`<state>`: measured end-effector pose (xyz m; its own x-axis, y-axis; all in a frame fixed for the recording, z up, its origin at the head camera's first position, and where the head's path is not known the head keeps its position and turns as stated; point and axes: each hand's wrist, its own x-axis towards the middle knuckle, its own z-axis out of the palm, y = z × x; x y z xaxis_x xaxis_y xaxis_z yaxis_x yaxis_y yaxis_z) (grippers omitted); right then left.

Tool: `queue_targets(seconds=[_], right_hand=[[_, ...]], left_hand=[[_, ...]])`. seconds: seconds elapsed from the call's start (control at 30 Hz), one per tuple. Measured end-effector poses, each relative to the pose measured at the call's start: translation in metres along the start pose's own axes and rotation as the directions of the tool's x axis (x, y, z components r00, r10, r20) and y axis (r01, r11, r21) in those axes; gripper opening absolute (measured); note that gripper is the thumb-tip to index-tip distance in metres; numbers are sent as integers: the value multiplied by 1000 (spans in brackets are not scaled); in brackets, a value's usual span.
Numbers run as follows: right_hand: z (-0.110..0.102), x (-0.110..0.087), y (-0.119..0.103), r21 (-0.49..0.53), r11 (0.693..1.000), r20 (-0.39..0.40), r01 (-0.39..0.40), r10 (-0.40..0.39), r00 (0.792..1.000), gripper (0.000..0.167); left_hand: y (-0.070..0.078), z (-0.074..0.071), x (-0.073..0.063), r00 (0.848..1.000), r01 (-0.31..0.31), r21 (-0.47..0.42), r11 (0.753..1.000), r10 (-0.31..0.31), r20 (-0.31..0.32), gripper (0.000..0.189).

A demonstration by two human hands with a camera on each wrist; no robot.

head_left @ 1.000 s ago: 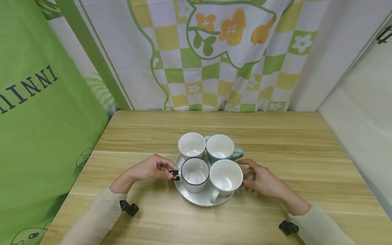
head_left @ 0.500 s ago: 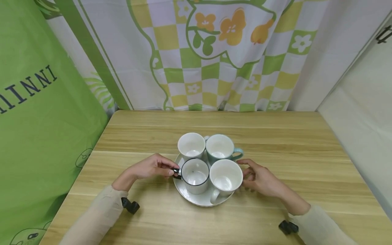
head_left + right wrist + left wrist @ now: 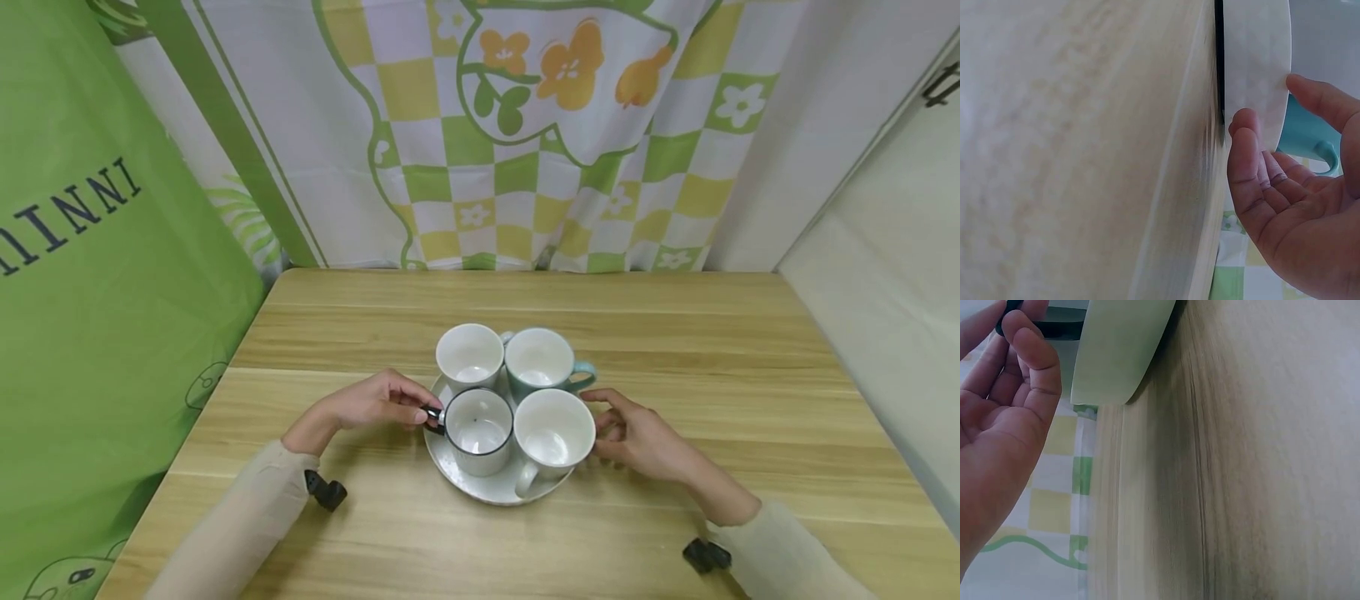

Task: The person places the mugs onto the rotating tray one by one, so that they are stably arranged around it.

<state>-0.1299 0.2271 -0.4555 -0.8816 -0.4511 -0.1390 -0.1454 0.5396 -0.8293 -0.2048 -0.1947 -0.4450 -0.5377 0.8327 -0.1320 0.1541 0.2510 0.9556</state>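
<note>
A round white plate (image 3: pixel 468 489) carries several mugs, grouped close together. At the front left is a white mug with a dark rim (image 3: pixel 481 427), its black handle (image 3: pixel 432 420) pointing left. My left hand (image 3: pixel 377 402) pinches that handle between thumb and fingers, as the left wrist view also shows. Across from it my right hand (image 3: pixel 641 437) holds the plate's right edge; in the right wrist view the thumb (image 3: pixel 1319 97) is at the rim and the fingers (image 3: pixel 1247 162) curl against the side. Near that hand stand a white mug (image 3: pixel 555 433) and a teal-handled mug (image 3: pixel 540 360).
Another white mug (image 3: pixel 470 354) stands at the plate's back left. Under everything is a wooden table (image 3: pixel 675 333). A patterned curtain (image 3: pixel 517 192) hangs along its far edge, and green cloth (image 3: pixel 112 292) covers the left side.
My left hand has shifted slightly right and away from me, turning the dark-rimmed mug's handle a little. The right hand and the plate have stayed in place.
</note>
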Motion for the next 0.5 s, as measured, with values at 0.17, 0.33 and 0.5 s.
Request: queue_targets(seconds=[0.17, 0.33, 0.5], right_hand=[[1, 0, 0, -8, 1000, -5, -3, 3, 1000, 69], [0, 1, 1, -5, 1000, -1, 1, -1, 1000, 70], [0, 2, 0, 1, 1000, 4, -1, 1, 1000, 70]], left_hand=[[-2, -1, 1, 1000, 6, -33, 999, -6, 2, 30], [-3, -1, 1, 1000, -7, -42, 999, 7, -3, 30], [-4, -1, 1, 1000, -18, -45, 999, 17, -9, 30]])
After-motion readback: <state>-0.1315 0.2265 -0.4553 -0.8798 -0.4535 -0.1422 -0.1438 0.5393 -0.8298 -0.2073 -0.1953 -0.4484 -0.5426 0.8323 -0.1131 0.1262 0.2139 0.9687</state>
